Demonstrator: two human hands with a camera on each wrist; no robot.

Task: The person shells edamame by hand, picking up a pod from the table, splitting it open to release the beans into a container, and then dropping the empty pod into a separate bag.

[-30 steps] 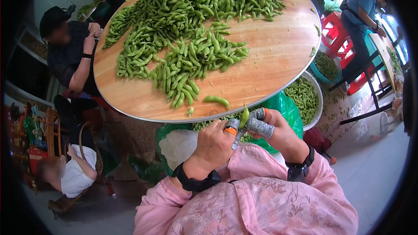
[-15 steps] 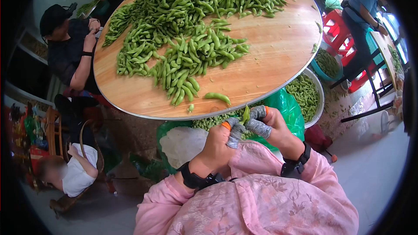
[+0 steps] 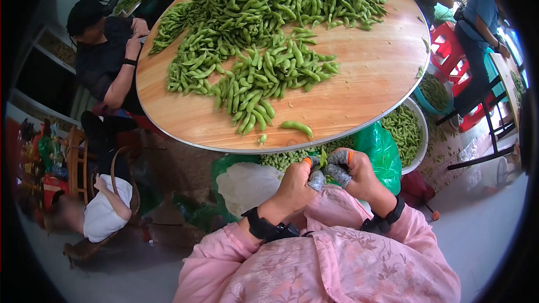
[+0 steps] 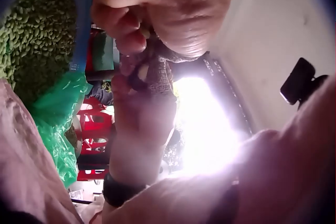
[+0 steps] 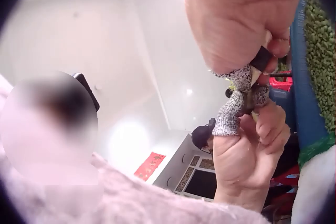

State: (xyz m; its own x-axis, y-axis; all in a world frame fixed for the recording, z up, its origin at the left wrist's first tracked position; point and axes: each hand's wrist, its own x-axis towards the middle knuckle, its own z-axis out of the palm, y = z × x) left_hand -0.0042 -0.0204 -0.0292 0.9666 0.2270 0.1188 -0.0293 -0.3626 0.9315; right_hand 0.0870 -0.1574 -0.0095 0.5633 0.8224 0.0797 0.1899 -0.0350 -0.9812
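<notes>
Just past the near table edge, my left hand (image 3: 296, 184) and right hand (image 3: 362, 177) meet in front of the pink top. Both pinch one green soybean pod (image 3: 323, 158) between them, its tip poking up between the thumbs. Grey knitted covers with orange bands wrap the thumbs and some fingers. In the right wrist view the covered thumb (image 5: 231, 112) of the left hand meets the right one; fingers hide most of the pod. A heap of soybean pods (image 3: 275, 0) lies on the round wooden table (image 3: 359, 95), with a single pod (image 3: 296, 128) near its edge.
Below the hands, shelled beans (image 3: 281, 160) lie beside green plastic (image 3: 383, 148) and a white bag (image 3: 247, 188). To the right stand a white basin (image 3: 421, 129) of pods, a teal basin (image 3: 433, 92) and red stools (image 3: 446, 50). Other people sit around.
The head view has swung slightly, shifting the scene rightward. Between the hands, the pod shows less of its length than a second ago, and the thumbs have shifted around it.
</notes>
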